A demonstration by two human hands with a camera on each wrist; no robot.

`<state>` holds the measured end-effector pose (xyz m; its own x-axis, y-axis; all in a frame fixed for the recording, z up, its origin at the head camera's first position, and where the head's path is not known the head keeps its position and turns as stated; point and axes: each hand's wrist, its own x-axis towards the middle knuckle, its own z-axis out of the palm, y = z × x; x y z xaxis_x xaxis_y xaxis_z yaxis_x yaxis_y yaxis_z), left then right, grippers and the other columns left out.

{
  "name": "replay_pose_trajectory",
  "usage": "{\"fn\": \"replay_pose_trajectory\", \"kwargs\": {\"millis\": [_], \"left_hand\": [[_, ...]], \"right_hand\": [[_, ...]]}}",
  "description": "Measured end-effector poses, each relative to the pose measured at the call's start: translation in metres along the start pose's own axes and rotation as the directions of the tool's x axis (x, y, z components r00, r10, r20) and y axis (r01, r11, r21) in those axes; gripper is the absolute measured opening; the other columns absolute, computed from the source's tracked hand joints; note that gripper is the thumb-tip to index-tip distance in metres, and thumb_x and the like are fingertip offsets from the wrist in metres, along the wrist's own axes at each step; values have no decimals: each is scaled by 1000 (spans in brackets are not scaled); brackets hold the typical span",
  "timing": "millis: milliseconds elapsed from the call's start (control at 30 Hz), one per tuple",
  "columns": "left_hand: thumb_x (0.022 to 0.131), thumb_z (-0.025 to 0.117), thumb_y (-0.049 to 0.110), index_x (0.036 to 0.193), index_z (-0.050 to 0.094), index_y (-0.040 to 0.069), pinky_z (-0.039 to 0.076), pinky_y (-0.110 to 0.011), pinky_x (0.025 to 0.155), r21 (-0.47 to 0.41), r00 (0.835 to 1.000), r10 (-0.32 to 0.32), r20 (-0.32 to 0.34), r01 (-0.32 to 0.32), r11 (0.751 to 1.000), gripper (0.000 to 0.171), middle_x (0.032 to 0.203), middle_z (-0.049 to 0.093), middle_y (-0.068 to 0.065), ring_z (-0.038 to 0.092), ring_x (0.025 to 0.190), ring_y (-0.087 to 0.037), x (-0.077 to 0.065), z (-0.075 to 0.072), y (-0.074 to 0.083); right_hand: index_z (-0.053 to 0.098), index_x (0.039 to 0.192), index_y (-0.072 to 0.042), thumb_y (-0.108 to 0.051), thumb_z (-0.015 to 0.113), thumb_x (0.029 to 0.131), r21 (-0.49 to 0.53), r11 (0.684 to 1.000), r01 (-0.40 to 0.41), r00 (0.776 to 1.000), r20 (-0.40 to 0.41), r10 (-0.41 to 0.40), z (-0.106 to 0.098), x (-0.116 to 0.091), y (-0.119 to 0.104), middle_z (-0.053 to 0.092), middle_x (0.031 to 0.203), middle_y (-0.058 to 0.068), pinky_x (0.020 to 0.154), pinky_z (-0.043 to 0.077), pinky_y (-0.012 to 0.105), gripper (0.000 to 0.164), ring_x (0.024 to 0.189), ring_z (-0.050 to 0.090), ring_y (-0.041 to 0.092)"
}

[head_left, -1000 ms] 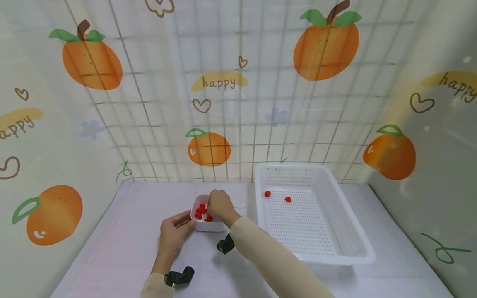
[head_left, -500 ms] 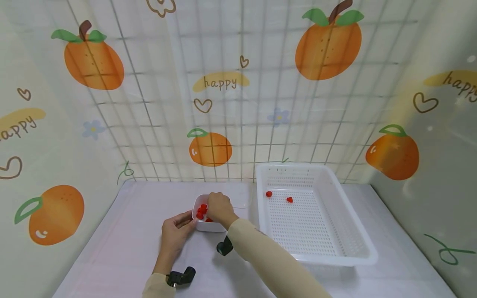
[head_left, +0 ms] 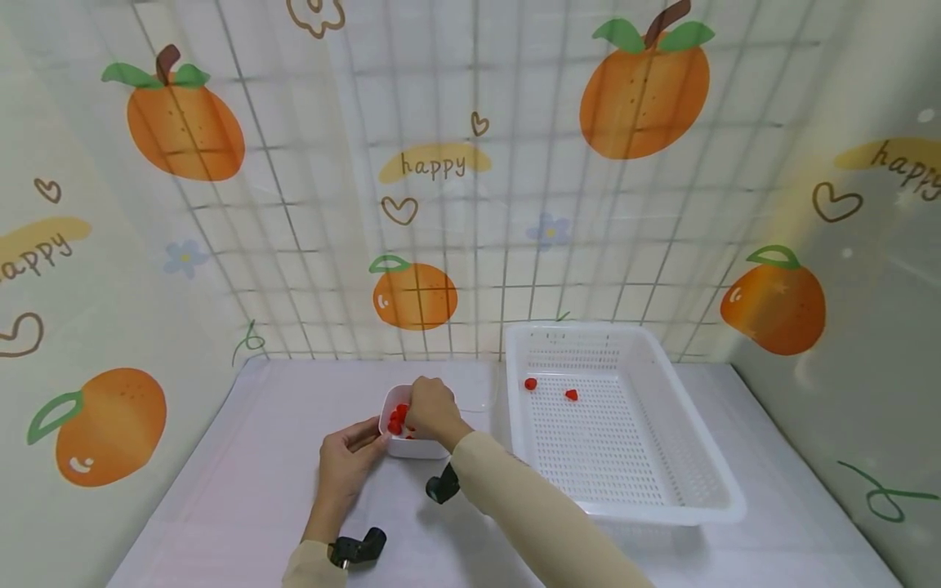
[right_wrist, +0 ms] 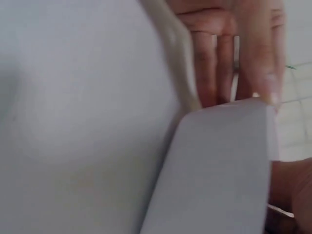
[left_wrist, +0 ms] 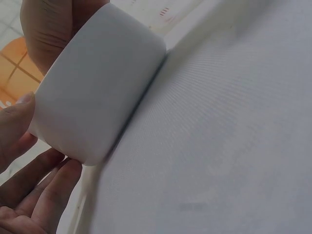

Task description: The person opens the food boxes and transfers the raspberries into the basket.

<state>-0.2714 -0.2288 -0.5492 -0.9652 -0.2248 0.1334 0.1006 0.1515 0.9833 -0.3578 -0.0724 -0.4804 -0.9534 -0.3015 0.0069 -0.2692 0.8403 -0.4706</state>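
Note:
A small white plastic box (head_left: pixel 417 448) with rounded corners stands on the table in the head view, with several small red pieces (head_left: pixel 397 419) inside. My left hand (head_left: pixel 345 465) grips its left corner; in the left wrist view the thumb (left_wrist: pixel 19 114) lies at the rim and fingers (left_wrist: pixel 58 190) touch the wall below. From the right, my right hand (head_left: pixel 435 411) reaches down into the box. Its fingertips are hidden behind the hand and the box wall, so I cannot tell whether they pinch a red piece.
Right of the box stands a large white perforated basket (head_left: pixel 706 441), with a red round piece (head_left: pixel 531 384) and a red triangular piece (head_left: pixel 571 395) in it. A clear flat lid-like piece (head_left: pixel 478 398) lies behind the box. A patterned curtain (head_left: pixel 470 245) over a wire grid closes off the back.
The right hand has shifted slightly inside the box, and the red pieces near its fingers have moved and are more hidden. The left hand keeps its hold on the corner.

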Motion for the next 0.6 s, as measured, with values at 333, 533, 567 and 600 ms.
{"fn": "replay_pose_trajectory", "kwargs": {"millis": [333,533,567,600], "left_hand": [[88,86,10,126,76,3,58,-25,92,-2,1000,0,-7,0,1000,39,125,74,-15,73,114,-29,1,0,-1],[88,87,13,126,76,6,57,-25,93,11,1000,-7,-10,7,1000,40,126,74,-13,73,114,-27,2,1,-3],[89,87,14,126,77,6,57,-25,93,17,1000,-9,-11,9,1000,40,126,74,-12,73,114,-27,2,1,-3],[89,87,14,126,77,6,57,-25,93,21,1000,-9,-12,9,1000,40,126,74,-12,73,114,-26,2,1,-3]], "right_hand": [[84,85,-5,-12,85,85,275,961,27,998,-69,-8,-28,-2,1,73,75,1,62,56,26,6,78,60,19],[84,87,-8,-15,85,88,363,932,11,997,-78,19,-46,-4,4,74,76,0,64,58,25,8,77,64,17],[84,87,-8,-15,86,88,381,925,7,997,-78,24,-49,-5,6,74,77,0,65,58,25,8,77,64,17],[84,87,-8,-16,86,88,396,918,6,996,-81,29,-52,-5,7,74,77,0,65,58,25,8,77,64,17]]}}
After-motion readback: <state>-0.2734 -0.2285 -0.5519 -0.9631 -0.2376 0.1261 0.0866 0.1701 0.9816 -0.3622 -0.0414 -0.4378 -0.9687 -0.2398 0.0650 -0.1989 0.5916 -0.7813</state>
